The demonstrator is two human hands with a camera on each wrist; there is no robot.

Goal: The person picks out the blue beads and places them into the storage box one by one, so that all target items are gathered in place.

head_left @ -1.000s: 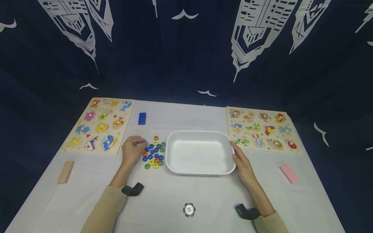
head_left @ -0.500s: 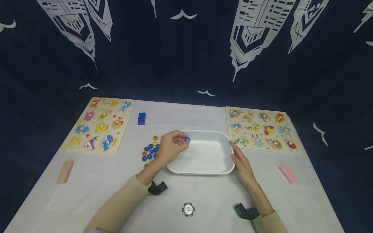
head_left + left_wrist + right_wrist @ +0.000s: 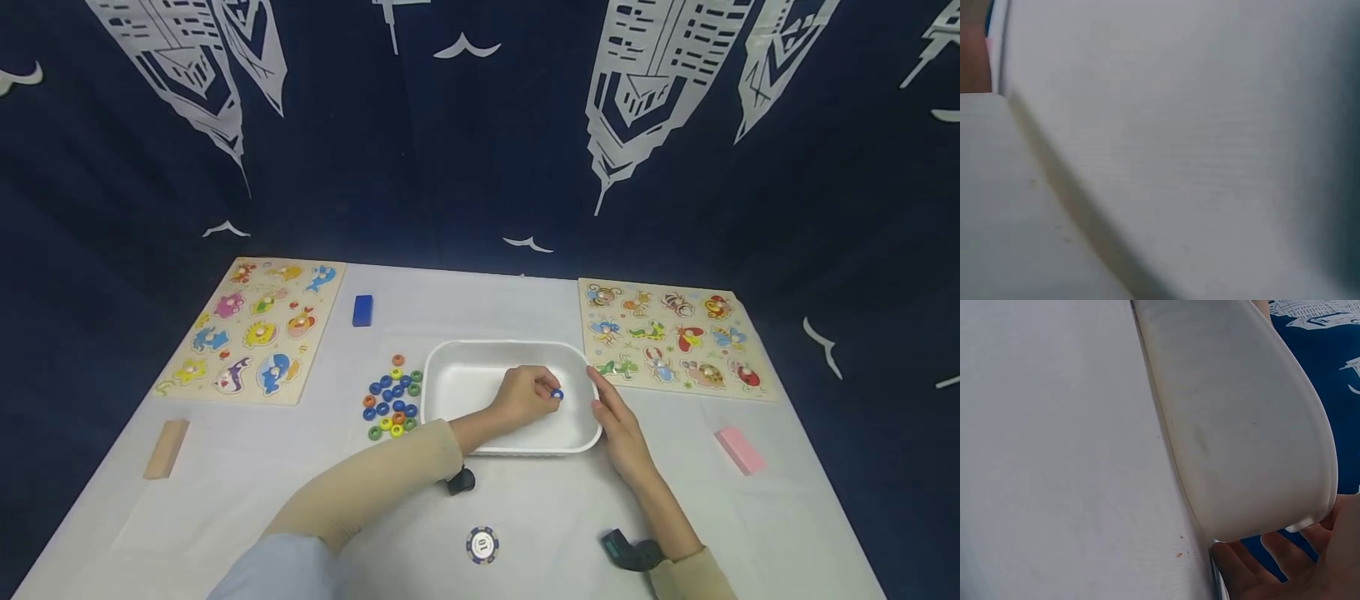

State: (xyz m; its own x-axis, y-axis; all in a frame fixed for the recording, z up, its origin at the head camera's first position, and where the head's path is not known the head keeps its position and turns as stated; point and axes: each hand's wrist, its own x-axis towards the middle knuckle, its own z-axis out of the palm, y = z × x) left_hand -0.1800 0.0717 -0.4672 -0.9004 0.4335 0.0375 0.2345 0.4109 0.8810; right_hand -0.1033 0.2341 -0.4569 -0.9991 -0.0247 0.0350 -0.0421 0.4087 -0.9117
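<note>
My left hand [image 3: 522, 397] is over the inside of a white plastic tray [image 3: 465, 354], pinching a blue bead [image 3: 557, 394] between thumb and fingertips near the tray's right end. At that end, my right hand [image 3: 621, 429] holds the rim, its fingers along the outer wall. Up close in the right wrist view, the tray's wall [image 3: 1241, 425] fills much of the picture, with the right hand [image 3: 1310, 562] against its corner. A loose group of blue, orange, yellow and green beads [image 3: 387, 395] lies left of the tray. The left wrist view hides the fingers and the bead.
Animal puzzle board [image 3: 251, 333] stands at the back left, insect puzzle board [image 3: 675, 337] at the back right. A blue block [image 3: 363, 310], a wooden block [image 3: 166, 449], a pink block [image 3: 740, 451] and a poker chip [image 3: 482, 545] lie on the white table.
My left hand has moved right from beside the beads, carrying a blue bead over the tray and lower toward its right end. The right hand has stayed at the tray's rim.
</note>
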